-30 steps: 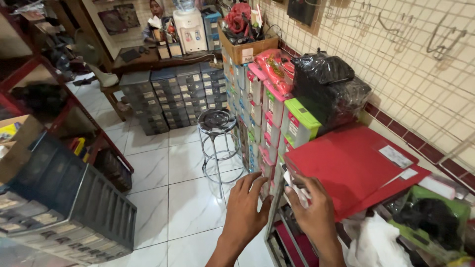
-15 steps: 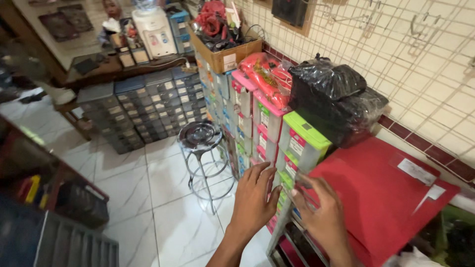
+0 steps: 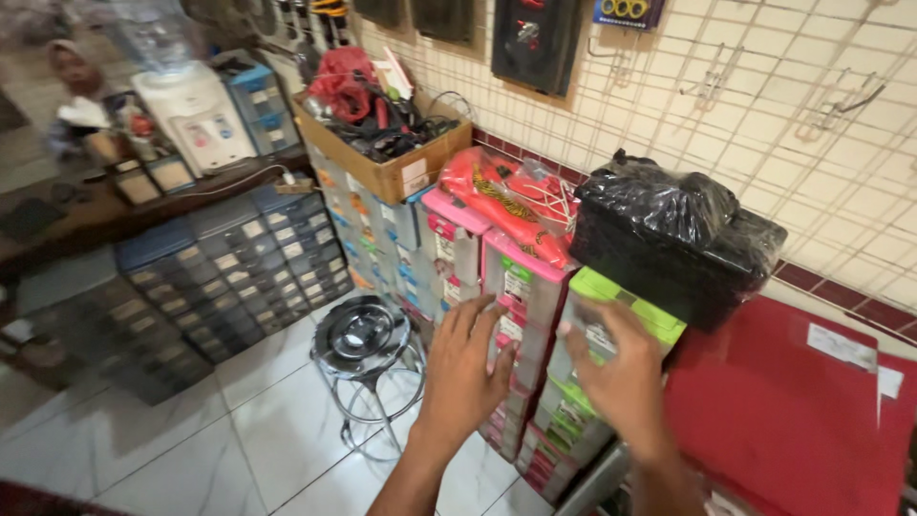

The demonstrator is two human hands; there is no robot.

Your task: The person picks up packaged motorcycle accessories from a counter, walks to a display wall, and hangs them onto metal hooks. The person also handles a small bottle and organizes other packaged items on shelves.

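My left hand [image 3: 462, 375] is spread, fingers apart, against the front of a pink-topped small drawer cabinet [image 3: 521, 277]. My right hand [image 3: 619, 376] reaches onto the front of the green-topped drawer cabinet [image 3: 623, 308] beside it, fingers on an upper drawer; it is blurred, so whether it grips anything is unclear. A black plastic-wrapped bundle [image 3: 683, 234] rests on top of the green cabinet. A red plastic bag [image 3: 506, 205] lies over the pink cabinets.
A round metal stool [image 3: 363, 344] stands on the white tiled floor left of my hands. Grey drawer units [image 3: 229, 272] line the back. A cardboard box [image 3: 392, 158] of cables tops the stacks. Red folders [image 3: 793, 411] lie right. A person sits far left beside a water dispenser [image 3: 196, 115].
Both hands have risen from the lower drawers to the upper drawers of the pink and green cabinets. The view has swung right and closer to the wall.
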